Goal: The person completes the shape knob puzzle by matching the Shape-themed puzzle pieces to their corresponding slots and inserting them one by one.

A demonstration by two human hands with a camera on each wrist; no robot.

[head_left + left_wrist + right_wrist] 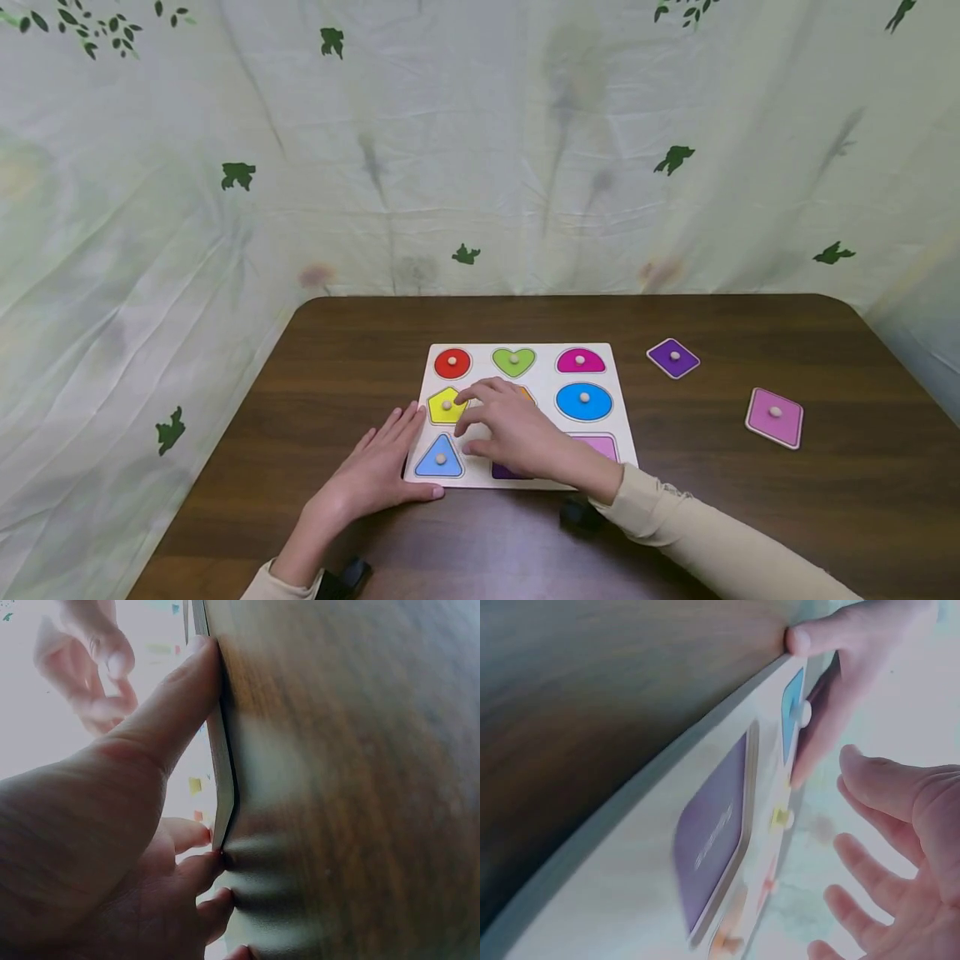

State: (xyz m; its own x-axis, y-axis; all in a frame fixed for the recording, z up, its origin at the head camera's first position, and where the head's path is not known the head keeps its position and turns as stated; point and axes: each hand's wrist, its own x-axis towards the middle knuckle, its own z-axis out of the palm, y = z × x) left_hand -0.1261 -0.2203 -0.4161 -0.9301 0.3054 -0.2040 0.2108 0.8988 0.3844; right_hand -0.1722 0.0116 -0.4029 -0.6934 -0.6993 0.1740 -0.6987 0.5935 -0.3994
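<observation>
A white knob puzzle board (481,358) lies on the table. My left hand (375,471) rests at its left side, fingers extended along the edge and thumb at the front left corner. Above the middle of the board, my right hand (517,427) hovers with loosely bent, spread fingers, holding nothing. Near its fingers are a yellow pentagon (447,406) and a blue triangle (440,457), seated in the board. A purple recess (714,832) shows printed lettering in the right wrist view. The right hand partly hides an orange piece, the purple recess and a pink recess (602,446).
Right of the board lie a purple diamond (673,358) and a pink four-sided piece (775,418), each with a knob. Seated on the board are a red circle (452,363), green heart (513,362), magenta half-circle (581,361) and blue oval (584,402). A patterned curtain (480,167) hangs behind.
</observation>
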